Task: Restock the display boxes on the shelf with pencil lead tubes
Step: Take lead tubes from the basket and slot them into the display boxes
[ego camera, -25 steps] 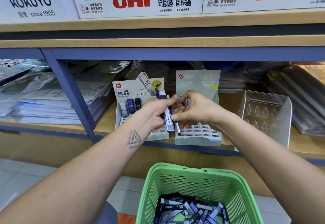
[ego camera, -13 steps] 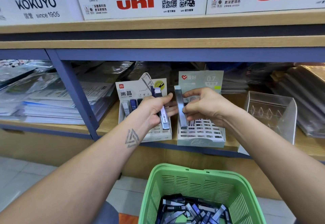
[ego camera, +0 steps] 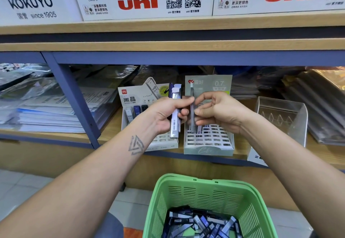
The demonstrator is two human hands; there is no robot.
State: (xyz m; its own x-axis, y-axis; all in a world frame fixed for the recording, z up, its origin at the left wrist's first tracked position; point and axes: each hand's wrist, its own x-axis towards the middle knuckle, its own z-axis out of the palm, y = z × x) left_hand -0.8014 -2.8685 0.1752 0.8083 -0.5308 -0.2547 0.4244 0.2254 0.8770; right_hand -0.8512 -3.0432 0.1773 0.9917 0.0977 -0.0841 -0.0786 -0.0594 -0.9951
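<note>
Two display boxes stand side by side on the lower shelf: a white box point(ego camera: 128, 134) holding three tubes at its back left, and a grey-green 0.7 box point(ego camera: 209, 150) with a white grid of slots. My left hand point(ego camera: 164, 115) grips a small bundle of lead tubes point(ego camera: 175, 110) upright in front of the white box. My right hand point(ego camera: 218, 110) pinches a single grey lead tube point(ego camera: 192, 110), held vertically over the grey-green box's grid.
A green plastic basket point(ego camera: 205, 194) with several lead tubes sits below my arms. A clear acrylic holder point(ego camera: 280, 118) stands right of the boxes. Stacked paper packs point(ego camera: 46, 110) fill the left bay, folders point(ego camera: 321, 107) the far right. A blue post point(ego camera: 74, 103) divides the bays.
My right hand drew the grey tube out from beside the left hand's bundle, raised it upright, and now holds it a little lower over the grid. The left hand stayed in place.
</note>
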